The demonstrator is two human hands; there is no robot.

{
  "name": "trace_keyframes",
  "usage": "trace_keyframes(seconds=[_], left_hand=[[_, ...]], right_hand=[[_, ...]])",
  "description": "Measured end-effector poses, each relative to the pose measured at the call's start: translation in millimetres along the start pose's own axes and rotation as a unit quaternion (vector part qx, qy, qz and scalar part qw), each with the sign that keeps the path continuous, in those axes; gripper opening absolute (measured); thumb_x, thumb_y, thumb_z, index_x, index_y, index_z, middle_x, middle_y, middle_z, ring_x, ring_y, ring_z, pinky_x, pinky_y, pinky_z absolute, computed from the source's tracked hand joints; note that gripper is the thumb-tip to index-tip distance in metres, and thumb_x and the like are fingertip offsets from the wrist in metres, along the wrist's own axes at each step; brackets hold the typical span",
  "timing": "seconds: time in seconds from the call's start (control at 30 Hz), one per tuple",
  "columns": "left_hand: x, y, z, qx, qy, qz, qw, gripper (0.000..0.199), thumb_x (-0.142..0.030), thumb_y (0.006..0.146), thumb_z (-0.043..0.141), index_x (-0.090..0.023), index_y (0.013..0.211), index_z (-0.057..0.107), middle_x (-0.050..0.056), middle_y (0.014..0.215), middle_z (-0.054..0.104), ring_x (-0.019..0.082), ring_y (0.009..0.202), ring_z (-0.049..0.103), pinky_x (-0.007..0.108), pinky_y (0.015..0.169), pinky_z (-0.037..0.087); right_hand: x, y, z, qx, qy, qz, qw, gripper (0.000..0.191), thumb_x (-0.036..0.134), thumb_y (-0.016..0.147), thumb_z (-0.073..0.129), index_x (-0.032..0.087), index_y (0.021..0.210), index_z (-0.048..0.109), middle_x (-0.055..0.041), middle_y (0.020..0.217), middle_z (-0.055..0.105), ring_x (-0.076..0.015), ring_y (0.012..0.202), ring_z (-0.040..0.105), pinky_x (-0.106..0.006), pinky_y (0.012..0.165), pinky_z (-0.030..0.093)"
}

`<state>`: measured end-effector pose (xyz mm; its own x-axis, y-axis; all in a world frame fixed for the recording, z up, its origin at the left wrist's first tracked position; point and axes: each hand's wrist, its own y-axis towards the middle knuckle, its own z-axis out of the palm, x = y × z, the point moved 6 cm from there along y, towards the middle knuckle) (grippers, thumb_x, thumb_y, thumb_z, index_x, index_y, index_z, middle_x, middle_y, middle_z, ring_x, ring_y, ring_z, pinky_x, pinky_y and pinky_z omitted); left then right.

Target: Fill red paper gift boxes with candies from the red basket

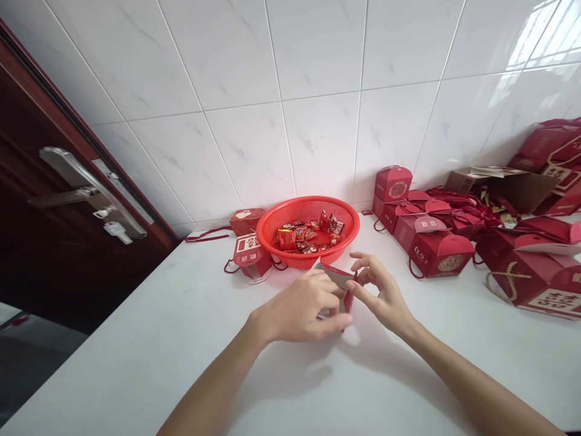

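A small red box [348,299] with a pale inside stands open at the top on the white table, just in front of the red basket. My left hand [311,307] is wrapped round its near left side, fingers curled at the opening. The thumb and fingertips of my right hand [379,292] pinch the box's right upper edge. Wrapped sweets [299,236] lie in the red plastic basket [308,260] beyond my hands.
Red boxes with cords [252,261] stand left of the basket. More red boxes [440,253], an open brown carton [521,188] and large red boxes [540,266] occupy the right. A tiled wall [318,139] rises behind the table [181,339]; a dark door [45,242] is left.
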<state>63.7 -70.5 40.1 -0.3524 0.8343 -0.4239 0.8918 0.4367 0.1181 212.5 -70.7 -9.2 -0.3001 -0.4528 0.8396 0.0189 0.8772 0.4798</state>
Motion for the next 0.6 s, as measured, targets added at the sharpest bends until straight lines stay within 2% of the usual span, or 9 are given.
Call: trace_keyframes(seconds=[0.07,0.13,0.23,0.3,0.37,0.43,0.5,0.6], left_hand=[[4.4,-2.4,-6.6,-0.007,-0.010,-0.017,1.000,0.036,-0.024,0.100,0.048,-0.018,0.068,0.065,0.002,0.101,0.072,0.018,0.097,0.062,0.043,0.112,0.033],[13.0,-4.7,-10.5,-0.008,-0.007,-0.048,0.999,0.031,-0.020,0.097,0.049,-0.019,0.072,0.067,0.003,0.117,0.070,0.021,0.112,0.060,0.048,0.119,0.026],[25.5,-8.3,-11.8,0.006,-0.004,-0.079,0.997,0.010,-0.022,0.087,0.062,-0.023,0.090,0.071,0.003,0.137,0.061,0.028,0.134,0.048,0.054,0.122,0.021],[29.4,-11.0,-11.8,0.019,-0.005,-0.077,0.997,0.025,-0.017,0.081,0.066,-0.025,0.104,0.071,0.004,0.144,0.056,0.031,0.142,0.039,0.054,0.121,0.024],[30.1,-13.6,-12.4,0.030,-0.001,-0.066,0.997,0.040,-0.010,0.075,0.063,-0.026,0.112,0.069,0.005,0.145,0.054,0.031,0.143,0.037,0.051,0.120,0.028],[29.3,-15.4,-14.1,0.030,-0.008,-0.058,0.998,0.045,-0.007,0.074,0.059,-0.025,0.115,0.067,0.007,0.142,0.056,0.030,0.142,0.041,0.049,0.119,0.032],[28.7,-15.4,-16.4,0.015,-0.031,-0.061,0.998,0.041,-0.011,0.082,0.055,-0.024,0.119,0.066,0.006,0.139,0.059,0.027,0.138,0.046,0.045,0.117,0.036],[26.9,-12.1,-15.9,-0.009,-0.057,-0.063,0.996,0.045,-0.009,0.091,0.038,-0.023,0.126,0.062,0.005,0.140,0.060,0.022,0.138,0.047,0.040,0.115,0.040]], right_hand=[[-0.6,0.3,0.1,0.003,0.014,0.001,1.000,0.028,0.049,0.090,0.065,0.023,0.085,0.055,-0.0089,0.107,0.063,-0.0248,0.103,0.066,-0.033,0.072,0.056],[-1.8,0.9,3.8,0.033,0.016,0.003,0.999,0.030,0.048,0.088,0.068,0.023,0.078,0.054,-0.0084,0.095,0.062,-0.0303,0.124,0.056,-0.035,0.078,0.056],[-5.5,0.3,13.2,0.101,0.007,0.009,0.995,0.023,0.040,0.084,0.071,0.023,0.079,0.056,-0.0084,0.097,0.064,-0.0308,0.131,0.052,-0.037,0.083,0.055],[-8.9,-1.4,19.3,0.141,0.003,0.013,0.990,0.015,0.033,0.082,0.071,0.023,0.083,0.059,-0.0086,0.103,0.065,-0.0302,0.131,0.052,-0.036,0.083,0.055],[-12.0,-3.5,24.3,0.171,0.008,0.016,0.985,0.011,0.029,0.082,0.070,0.023,0.085,0.062,-0.0087,0.107,0.065,-0.0283,0.124,0.057,-0.035,0.080,0.055],[-13.1,-5.0,27.2,0.184,0.012,0.012,0.983,0.010,0.029,0.083,0.069,0.022,0.086,0.063,-0.0081,0.109,0.064,-0.0231,0.104,0.064,-0.033,0.077,0.055],[-11.9,-5.2,27.5,0.182,0.005,0.002,0.983,0.014,0.034,0.086,0.070,0.022,0.084,0.063,-0.0062,0.103,0.065,-0.0179,0.085,0.064,-0.033,0.076,0.054],[-10.4,-4.3,25.4,0.162,0.000,0.003,0.987,0.026,0.043,0.088,0.069,0.022,0.075,0.060,-0.0029,0.084,0.063,-0.0167,0.076,0.060,-0.032,0.072,0.053]])
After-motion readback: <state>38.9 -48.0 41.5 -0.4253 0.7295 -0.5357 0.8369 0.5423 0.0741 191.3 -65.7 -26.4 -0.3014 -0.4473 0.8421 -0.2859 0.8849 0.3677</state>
